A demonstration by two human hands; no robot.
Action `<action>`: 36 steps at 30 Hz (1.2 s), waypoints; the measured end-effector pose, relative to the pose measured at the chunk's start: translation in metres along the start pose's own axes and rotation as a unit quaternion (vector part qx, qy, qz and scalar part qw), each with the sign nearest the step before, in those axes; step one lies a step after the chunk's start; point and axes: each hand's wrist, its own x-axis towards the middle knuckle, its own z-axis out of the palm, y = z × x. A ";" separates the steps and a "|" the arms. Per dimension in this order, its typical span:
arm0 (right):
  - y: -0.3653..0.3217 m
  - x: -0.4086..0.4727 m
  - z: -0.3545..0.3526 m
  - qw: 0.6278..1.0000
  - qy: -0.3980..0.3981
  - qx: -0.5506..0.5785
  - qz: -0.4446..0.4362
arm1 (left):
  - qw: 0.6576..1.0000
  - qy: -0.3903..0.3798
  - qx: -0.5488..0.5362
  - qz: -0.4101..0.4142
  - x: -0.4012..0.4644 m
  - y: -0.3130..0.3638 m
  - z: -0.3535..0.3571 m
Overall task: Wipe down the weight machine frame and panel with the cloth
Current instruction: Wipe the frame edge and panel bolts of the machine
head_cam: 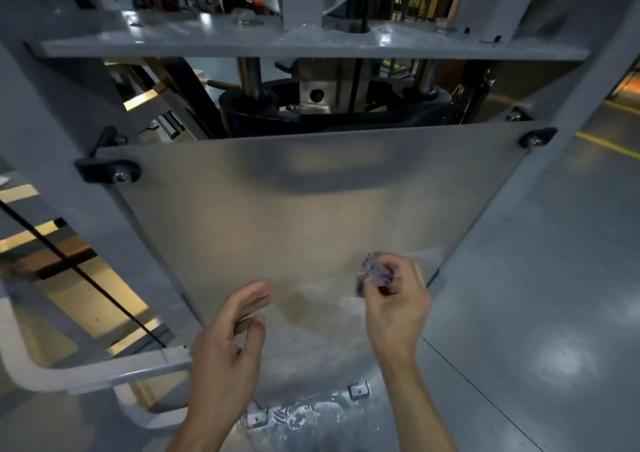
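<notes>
in the head view, a bunched cloth [374, 271] is being gripped in the right hand [394, 302] against the lower right of the panel [311, 216]. the left hand [228, 334] is being held loosely open, empty. smears low on the panel and the frame [585, 81] are seemingly still awaiting wiping.

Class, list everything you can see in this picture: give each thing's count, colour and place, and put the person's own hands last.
panel: one, dull silver, centre, sloping down toward the viewer.
frame: one, grey, crossbar on top, uprights at both sides of the panel.
brackets: two seen, black, at the panel's upper corners.
cloth: one, purple, bunched, against the panel's lower right part.
floor: grey and glossy, right side, with a yellow line.
white smears: a patch, bottom centre, below the panel.
left hand: one, fingers relaxed, at the panel's lower left edge, holding nothing.
right hand: one, gripping the cloth.
</notes>
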 end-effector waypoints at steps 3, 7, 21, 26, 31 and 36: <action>-0.003 -0.006 0.009 1.000 -0.018 0.019 0.003 | 1.000 0.004 -0.003 -0.001 -0.003 0.002 0.008; -0.014 -0.029 0.031 0.991 -0.118 0.003 -0.060 | 1.000 -0.004 0.000 0.002 -0.003 0.008 0.022; 0.010 0.001 -0.003 0.990 -0.118 -0.023 -0.073 | 1.000 -0.002 -0.016 0.001 -0.001 0.020 0.069; 0.034 0.040 -0.042 0.996 -0.074 -0.011 -0.044 | 1.000 -0.001 -0.012 0.008 0.003 0.024 0.083; 0.065 0.076 -0.078 0.996 0.036 -0.080 -0.005 | 1.000 0.004 -0.013 -0.004 -0.002 0.027 0.095; 0.050 0.047 -0.056 0.993 -0.076 -0.069 -0.065 | 1.000 0.007 -0.004 -0.006 -0.004 0.037 0.112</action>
